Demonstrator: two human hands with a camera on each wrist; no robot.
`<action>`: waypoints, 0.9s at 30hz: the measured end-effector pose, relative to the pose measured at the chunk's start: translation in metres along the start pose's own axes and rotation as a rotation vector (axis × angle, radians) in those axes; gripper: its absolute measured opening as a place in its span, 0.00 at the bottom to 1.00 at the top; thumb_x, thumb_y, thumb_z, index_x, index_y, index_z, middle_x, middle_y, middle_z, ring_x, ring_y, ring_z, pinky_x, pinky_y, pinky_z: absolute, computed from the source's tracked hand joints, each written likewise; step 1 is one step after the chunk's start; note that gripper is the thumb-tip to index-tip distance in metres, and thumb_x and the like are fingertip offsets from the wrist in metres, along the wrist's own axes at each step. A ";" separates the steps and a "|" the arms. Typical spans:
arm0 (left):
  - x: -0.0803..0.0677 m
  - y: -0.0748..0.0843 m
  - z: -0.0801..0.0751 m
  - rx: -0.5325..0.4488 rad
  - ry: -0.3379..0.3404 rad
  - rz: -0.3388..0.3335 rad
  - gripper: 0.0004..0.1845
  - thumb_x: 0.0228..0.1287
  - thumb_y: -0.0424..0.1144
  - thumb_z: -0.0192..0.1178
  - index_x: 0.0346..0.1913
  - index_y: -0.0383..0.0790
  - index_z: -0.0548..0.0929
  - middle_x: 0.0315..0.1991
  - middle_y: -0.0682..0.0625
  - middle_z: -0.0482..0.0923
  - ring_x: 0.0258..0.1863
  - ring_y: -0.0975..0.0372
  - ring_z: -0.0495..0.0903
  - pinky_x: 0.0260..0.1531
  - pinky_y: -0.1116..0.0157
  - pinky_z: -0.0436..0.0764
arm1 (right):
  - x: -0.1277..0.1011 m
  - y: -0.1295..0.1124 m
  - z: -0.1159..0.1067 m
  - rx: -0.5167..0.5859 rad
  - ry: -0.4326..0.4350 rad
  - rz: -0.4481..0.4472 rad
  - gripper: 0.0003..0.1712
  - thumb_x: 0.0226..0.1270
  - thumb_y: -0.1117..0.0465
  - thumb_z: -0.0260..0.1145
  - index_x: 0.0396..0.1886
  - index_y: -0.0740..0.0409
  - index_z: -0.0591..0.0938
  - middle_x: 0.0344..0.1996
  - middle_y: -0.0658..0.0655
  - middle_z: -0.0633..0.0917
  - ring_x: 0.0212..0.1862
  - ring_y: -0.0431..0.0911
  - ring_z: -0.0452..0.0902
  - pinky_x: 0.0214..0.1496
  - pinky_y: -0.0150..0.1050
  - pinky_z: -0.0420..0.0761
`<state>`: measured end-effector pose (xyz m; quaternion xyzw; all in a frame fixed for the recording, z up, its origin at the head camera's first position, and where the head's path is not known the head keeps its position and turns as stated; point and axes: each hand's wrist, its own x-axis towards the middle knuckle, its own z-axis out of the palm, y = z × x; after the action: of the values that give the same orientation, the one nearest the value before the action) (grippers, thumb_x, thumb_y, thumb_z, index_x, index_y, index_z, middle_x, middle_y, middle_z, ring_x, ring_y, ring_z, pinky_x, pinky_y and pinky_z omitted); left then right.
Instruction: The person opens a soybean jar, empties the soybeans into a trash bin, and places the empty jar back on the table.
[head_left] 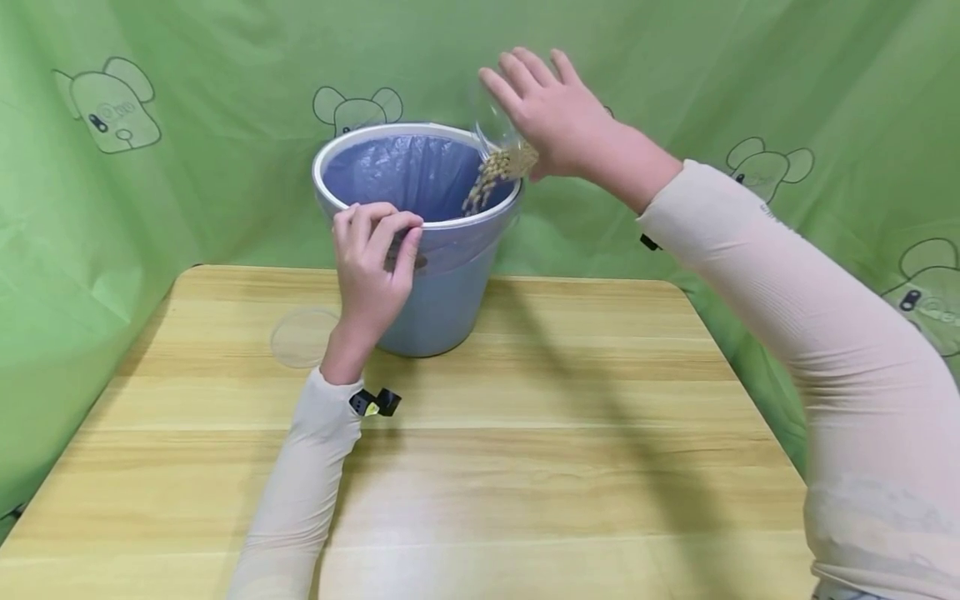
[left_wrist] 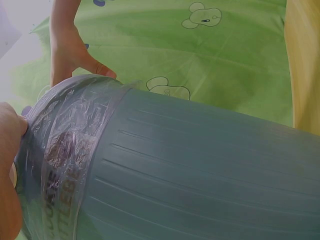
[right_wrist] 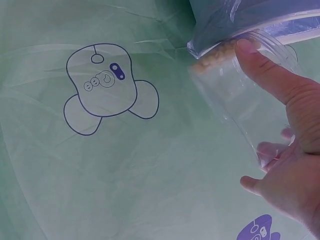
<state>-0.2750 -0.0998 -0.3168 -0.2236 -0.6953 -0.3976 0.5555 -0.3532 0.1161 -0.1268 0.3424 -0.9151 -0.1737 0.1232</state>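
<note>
Grey-blue bin [head_left: 442, 300] with bluish liner [head_left: 405, 175], green bear-print backdrop [head_left: 225, 125], light wood-grain table [head_left: 525, 467]

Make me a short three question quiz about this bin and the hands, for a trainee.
1. True or false: the left hand grips the rim of the lined bin.
2. What does the right hand hold? A) a spoon B) a clear container C) a lid
3. Fill in: pale beans are falling into the ___.

Key: 1 true. 2 B. 3 bin.
</note>
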 end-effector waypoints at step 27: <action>-0.001 -0.003 0.000 0.012 0.000 0.007 0.08 0.72 0.38 0.62 0.41 0.36 0.87 0.40 0.40 0.80 0.46 0.45 0.73 0.64 0.50 0.66 | 0.000 -0.016 0.010 -0.137 0.057 -0.125 0.65 0.52 0.75 0.71 0.84 0.56 0.44 0.81 0.70 0.46 0.83 0.63 0.37 0.81 0.65 0.35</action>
<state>-0.2767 -0.1008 -0.3190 -0.2226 -0.6970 -0.3913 0.5581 -0.3475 0.1072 -0.1424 0.3943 -0.8741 -0.2333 0.1612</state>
